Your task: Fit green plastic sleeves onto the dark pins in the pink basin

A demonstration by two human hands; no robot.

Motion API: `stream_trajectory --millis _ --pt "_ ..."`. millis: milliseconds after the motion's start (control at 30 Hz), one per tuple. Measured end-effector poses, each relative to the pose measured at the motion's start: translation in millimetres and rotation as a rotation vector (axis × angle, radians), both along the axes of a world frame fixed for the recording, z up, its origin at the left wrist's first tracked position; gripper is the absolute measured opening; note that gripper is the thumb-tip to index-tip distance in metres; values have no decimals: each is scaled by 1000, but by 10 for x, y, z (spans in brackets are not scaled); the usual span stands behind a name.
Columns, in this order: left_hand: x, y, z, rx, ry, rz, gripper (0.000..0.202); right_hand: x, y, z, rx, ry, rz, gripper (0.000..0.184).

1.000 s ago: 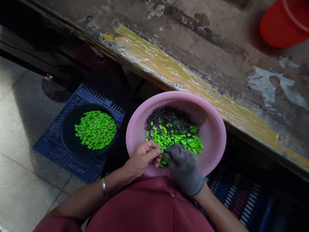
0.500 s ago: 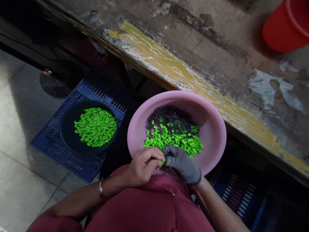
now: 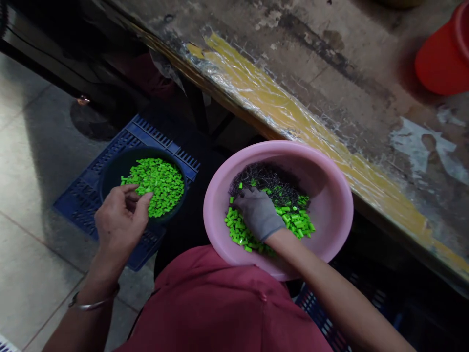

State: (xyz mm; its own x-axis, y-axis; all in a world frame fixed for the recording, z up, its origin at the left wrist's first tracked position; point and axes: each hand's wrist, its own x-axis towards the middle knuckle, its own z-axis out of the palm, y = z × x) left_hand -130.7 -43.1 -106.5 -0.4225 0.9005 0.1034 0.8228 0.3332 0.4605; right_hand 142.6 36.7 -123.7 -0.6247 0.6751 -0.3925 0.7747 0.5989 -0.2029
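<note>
My bare left hand (image 3: 122,212) is over the near-left rim of a dark bowl (image 3: 106,171) heaped with short bright green tube pieces (image 3: 157,183). Its thumb and fingers are apart, and nothing shows between them. In a grey glove, my right hand (image 3: 256,210) reaches into a pink basin (image 3: 339,210). Its fingertips touch a pile of thin dark pieces (image 3: 271,178), too fine to make out singly; whether they grip any is hidden. Loose green pieces (image 3: 296,220) lie around the glove inside the basin.
Under the dark bowl is an upturned blue slotted crate (image 3: 78,195) on the tiled floor. A worn workbench (image 3: 351,88) with a taped yellow edge runs diagonally beyond the basin, carrying a red bucket (image 3: 439,63). Another blue slotted crate (image 3: 318,318) sits low at right.
My hands have parted from above the basin's near rim, where they met at a green piece. The left moved over to the dark bowl; the right went forward into the basin.
</note>
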Motion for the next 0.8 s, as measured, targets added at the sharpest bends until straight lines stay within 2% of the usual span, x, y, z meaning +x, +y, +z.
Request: stream_trajectory --millis 67,133,233,300,400,500,667,800 --pt "162 -22 81 131 59 -133 19 -76 1 -47 28 -31 36 22" --pt "448 -51 165 211 10 -385 8 -126 -13 -86 47 -58 91 24" --pt "921 -85 175 23 -174 -925 10 -138 -18 -139 53 -85 174 24" --pt "1171 -95 96 -133 -137 -1110 15 -116 -3 -173 48 -91 231 24" --pt "1414 -77 -31 -284 50 -1155 18 -79 26 -215 38 -94 297 24" --pt "1548 -23 -57 -375 174 -1156 23 -64 52 -234 37 -101 326 25" --pt "1650 39 -2 -452 107 -1243 20 -51 88 -211 31 -87 363 24" --pt "1653 19 -57 -433 11 -1296 16 21 74 -160 32 -66 352 23"
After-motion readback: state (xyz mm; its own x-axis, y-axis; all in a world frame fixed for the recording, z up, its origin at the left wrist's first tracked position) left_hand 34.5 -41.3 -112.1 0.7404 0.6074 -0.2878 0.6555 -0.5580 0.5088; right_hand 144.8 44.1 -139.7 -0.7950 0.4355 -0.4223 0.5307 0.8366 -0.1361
